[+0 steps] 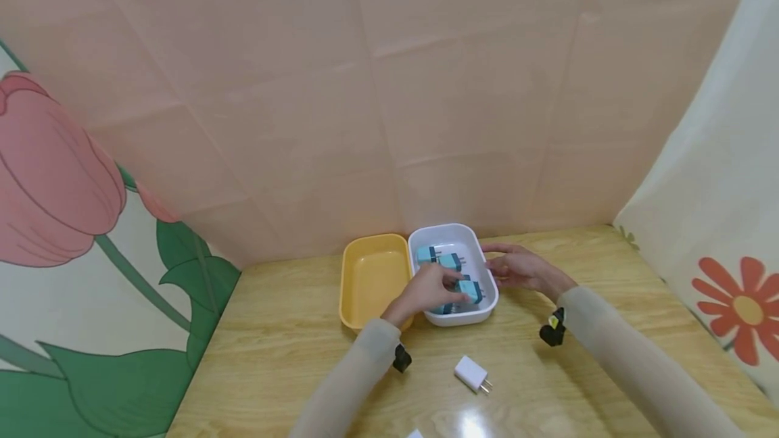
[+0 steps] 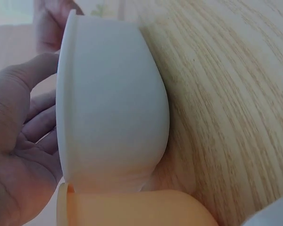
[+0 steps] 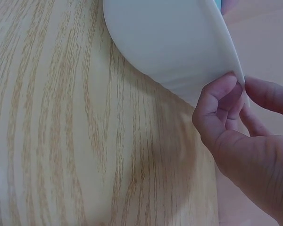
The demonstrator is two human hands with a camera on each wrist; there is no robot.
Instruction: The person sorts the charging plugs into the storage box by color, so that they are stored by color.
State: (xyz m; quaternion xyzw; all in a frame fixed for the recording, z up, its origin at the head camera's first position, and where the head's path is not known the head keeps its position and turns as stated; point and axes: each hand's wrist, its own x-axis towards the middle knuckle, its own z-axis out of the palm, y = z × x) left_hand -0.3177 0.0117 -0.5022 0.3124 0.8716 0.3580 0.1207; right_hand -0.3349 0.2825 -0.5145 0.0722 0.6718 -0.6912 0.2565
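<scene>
Leftmost, a cloth printed with a large pink tulip [image 1: 55, 174] is seen beside the wooden table [image 1: 274, 357], and the rear is closed off by a creased, pinkish-beige backdrop [image 1: 304, 120]. Next along, a yellow tray [image 1: 372, 279] is placed just beside a white tray [image 1: 462, 319]. At the bottom edge of the head view a small white corner [image 1: 415, 434] is cut off, and what it belongs to cannot be told. Over the near left side of the white tray the left hand [image 1: 426, 287] is extended, and a blue adapter [image 1: 468, 290] is pinched between its thumb and fingers, close to the right wall; in the left wrist view those fingertips are hidden by the tray. Within the same tray, other blue adapters [image 1: 450, 261] are laid, two of them toward the back and one partly covered by the left hand. Nearer the viewer, a white adapter [image 1: 471, 373] is laid on the table, its prongs pointed toward the near right. The right rim of the white tray is gripped between the thumb and curled fingers of the right hand [image 1: 517, 269]. Farthest right, a pale cloth printed with a red flower [image 1: 747, 309] is hung.
</scene>
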